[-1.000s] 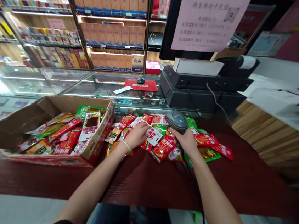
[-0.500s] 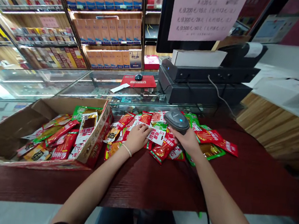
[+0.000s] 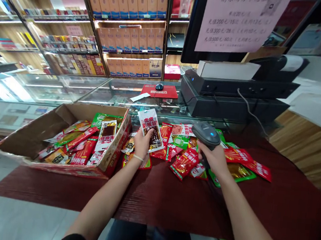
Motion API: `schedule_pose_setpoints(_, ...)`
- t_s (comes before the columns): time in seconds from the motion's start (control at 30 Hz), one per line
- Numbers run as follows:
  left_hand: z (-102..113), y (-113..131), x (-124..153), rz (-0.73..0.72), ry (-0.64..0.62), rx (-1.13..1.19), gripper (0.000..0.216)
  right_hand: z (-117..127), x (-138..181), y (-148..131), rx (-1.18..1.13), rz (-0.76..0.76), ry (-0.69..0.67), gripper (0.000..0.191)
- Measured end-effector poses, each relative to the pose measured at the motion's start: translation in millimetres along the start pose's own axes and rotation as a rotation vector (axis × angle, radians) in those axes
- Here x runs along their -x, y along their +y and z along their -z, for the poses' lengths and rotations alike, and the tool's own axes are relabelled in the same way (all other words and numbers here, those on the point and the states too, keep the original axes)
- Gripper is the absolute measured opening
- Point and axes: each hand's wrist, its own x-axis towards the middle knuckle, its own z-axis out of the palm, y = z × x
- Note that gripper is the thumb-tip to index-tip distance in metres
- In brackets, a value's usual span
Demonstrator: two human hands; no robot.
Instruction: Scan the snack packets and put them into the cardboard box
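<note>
My left hand [image 3: 142, 144] grips a white snack packet [image 3: 151, 129] by its lower left edge; red lettering and a clear window with brown food show on its front. My right hand [image 3: 214, 156] is wrapped round a dark grey barcode scanner [image 3: 206, 134], which has a small blue light and a cable running down. Under and between the hands lies a loose spread of snack packets, among them a red packet [image 3: 184, 163] and a green-edged packet [image 3: 239, 170]. To the left, an open cardboard box [image 3: 58, 167] holds several more red, green and white packets.
The dark red tabletop [image 3: 152, 195] carries all this. Behind it is a glass display counter [image 3: 117, 92] with a red mat [image 3: 167, 93] and a mouse [image 3: 159, 86]. A black cash drawer [image 3: 236, 107] and a monitor [image 3: 193, 28] stand at the back right.
My left hand has lifted the white packet off the pile and moved left with it, tilting it upright. The scanner stays in my right hand. The whole view has shifted somewhat.
</note>
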Motion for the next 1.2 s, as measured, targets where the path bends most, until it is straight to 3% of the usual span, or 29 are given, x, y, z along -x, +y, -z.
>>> schedule_pose_setpoints(0.17,-7,-16,-4,0.426,-0.193,0.492,0.036,-10,1,1,0.125,0.067,-0.038,0.031)
schedule_pose_setpoints(0.27,-8,-18,1,0.503,-0.272,0.658,0.039,-16,2,0,0.208,0.115,-0.066,0.031)
schedule_pose_setpoints(0.5,-12,-21,9,0.390,-0.142,0.716,0.040,-26,5,12,0.368,0.119,-0.243,0.056)
schedule_pose_setpoints(0.73,-15,-21,10,0.369,-0.096,0.715,0.036,-28,13,2,0.470,0.175,-0.301,0.045)
schedule_pose_setpoints(0.97,-15,-28,10,0.343,-0.119,0.733,0.039,-28,10,5,0.419,0.123,-0.223,0.038)
schedule_pose_setpoints(1.1,-16,-20,10,0.195,-0.107,0.528,0.035,-27,8,2,0.387,0.139,-0.223,0.036)
schedule_pose_setpoints(1.2,-12,13,8,0.001,-0.094,0.283,0.026,-25,8,-2,0.365,0.074,-0.210,0.032)
